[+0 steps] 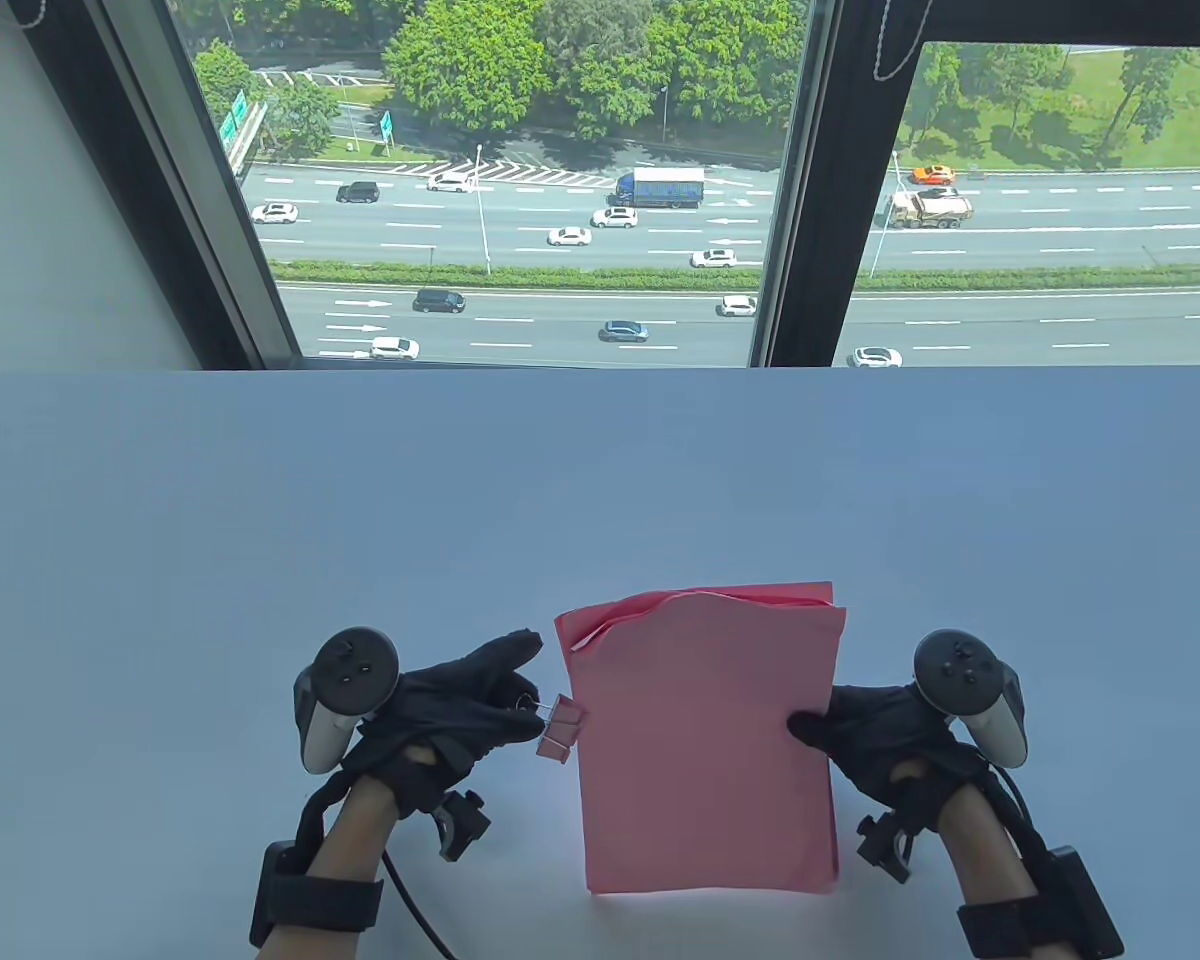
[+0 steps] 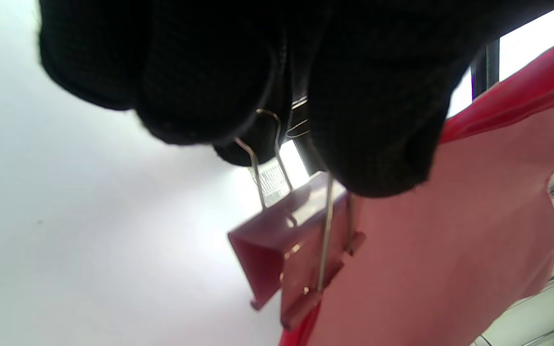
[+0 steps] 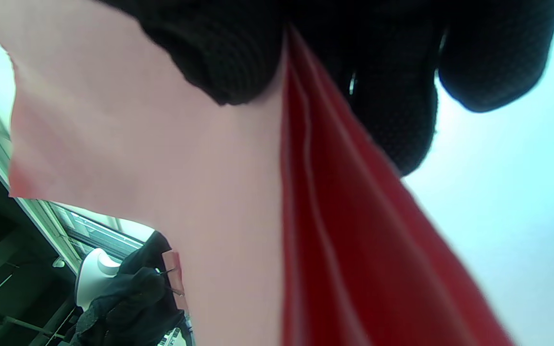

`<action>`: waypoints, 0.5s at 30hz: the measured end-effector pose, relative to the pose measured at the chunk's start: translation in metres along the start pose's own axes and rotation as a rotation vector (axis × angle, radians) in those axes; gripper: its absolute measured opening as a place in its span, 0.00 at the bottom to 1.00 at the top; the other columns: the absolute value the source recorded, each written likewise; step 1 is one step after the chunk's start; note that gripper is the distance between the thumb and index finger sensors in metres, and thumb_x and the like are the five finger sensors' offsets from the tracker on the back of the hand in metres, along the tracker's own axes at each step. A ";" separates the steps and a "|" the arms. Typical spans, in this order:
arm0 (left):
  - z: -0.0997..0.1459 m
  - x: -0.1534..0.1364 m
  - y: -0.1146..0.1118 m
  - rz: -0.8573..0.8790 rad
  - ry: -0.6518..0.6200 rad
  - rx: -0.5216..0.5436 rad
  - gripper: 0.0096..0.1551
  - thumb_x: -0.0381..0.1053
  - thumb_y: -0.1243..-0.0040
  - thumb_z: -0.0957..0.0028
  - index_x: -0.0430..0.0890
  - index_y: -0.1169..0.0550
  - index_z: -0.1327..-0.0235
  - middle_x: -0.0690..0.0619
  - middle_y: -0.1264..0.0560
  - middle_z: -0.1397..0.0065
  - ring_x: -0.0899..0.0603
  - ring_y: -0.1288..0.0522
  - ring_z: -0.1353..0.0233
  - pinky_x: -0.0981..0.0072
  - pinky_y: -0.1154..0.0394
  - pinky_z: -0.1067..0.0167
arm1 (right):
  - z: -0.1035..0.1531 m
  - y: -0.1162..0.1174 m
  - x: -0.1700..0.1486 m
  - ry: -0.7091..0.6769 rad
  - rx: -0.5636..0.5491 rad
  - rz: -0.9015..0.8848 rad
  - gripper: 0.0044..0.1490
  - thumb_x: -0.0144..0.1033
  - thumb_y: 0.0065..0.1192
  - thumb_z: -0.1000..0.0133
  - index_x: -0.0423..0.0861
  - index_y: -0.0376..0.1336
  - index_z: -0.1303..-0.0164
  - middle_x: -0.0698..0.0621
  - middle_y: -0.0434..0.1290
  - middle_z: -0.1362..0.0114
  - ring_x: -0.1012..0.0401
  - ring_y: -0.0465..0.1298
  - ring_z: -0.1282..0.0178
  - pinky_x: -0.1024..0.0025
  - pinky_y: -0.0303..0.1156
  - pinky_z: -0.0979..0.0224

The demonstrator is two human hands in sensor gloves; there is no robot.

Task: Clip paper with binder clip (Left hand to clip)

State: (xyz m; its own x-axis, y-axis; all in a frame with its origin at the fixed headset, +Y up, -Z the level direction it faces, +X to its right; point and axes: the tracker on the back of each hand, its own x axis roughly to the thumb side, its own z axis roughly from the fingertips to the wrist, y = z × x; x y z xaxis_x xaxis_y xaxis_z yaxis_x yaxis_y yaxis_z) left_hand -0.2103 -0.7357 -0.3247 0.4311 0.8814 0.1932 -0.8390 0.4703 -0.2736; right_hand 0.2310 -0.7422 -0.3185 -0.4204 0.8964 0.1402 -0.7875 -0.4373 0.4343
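Note:
A stack of pink paper (image 1: 705,735) stands lifted off the white table, held by its right edge in my right hand (image 1: 860,735), thumb on the front sheet. The right wrist view shows the sheets (image 3: 219,202) pinched between my fingers. My left hand (image 1: 480,700) pinches the wire handles of a pink binder clip (image 1: 560,730) at the paper's left edge. In the left wrist view the clip (image 2: 289,250) has its mouth at the paper edge (image 2: 426,259); I cannot tell whether it bites the sheets.
The white table (image 1: 360,520) stretches toward a window at the back. The top sheets of the stack fan apart at the upper left corner (image 1: 600,620).

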 end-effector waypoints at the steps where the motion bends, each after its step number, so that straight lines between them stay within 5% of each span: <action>1: 0.001 0.001 0.000 -0.018 0.003 -0.007 0.47 0.54 0.18 0.66 0.46 0.24 0.29 0.44 0.14 0.45 0.47 0.13 0.62 0.44 0.19 0.48 | 0.000 0.000 0.001 -0.004 0.009 -0.001 0.27 0.35 0.69 0.50 0.41 0.76 0.43 0.46 0.86 0.53 0.43 0.84 0.48 0.42 0.74 0.43; 6: 0.002 0.003 0.004 0.041 -0.008 0.065 0.47 0.54 0.16 0.69 0.45 0.22 0.32 0.44 0.13 0.47 0.50 0.13 0.66 0.47 0.17 0.49 | 0.002 0.001 0.004 -0.009 0.009 0.007 0.27 0.35 0.68 0.50 0.42 0.76 0.42 0.46 0.86 0.52 0.43 0.84 0.48 0.42 0.74 0.43; 15: 0.003 -0.002 0.005 0.217 0.005 0.027 0.46 0.53 0.16 0.69 0.45 0.21 0.32 0.44 0.13 0.49 0.52 0.13 0.70 0.50 0.16 0.50 | 0.003 -0.003 0.004 -0.038 -0.026 -0.018 0.26 0.35 0.68 0.51 0.43 0.76 0.43 0.47 0.86 0.53 0.44 0.84 0.49 0.43 0.74 0.43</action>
State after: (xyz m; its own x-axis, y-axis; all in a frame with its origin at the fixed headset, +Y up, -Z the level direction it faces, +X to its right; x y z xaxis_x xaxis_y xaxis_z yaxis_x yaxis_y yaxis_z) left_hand -0.2169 -0.7351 -0.3237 0.2407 0.9622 0.1276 -0.9211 0.2679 -0.2826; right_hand 0.2332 -0.7370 -0.3167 -0.3894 0.9059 0.1666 -0.8062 -0.4227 0.4140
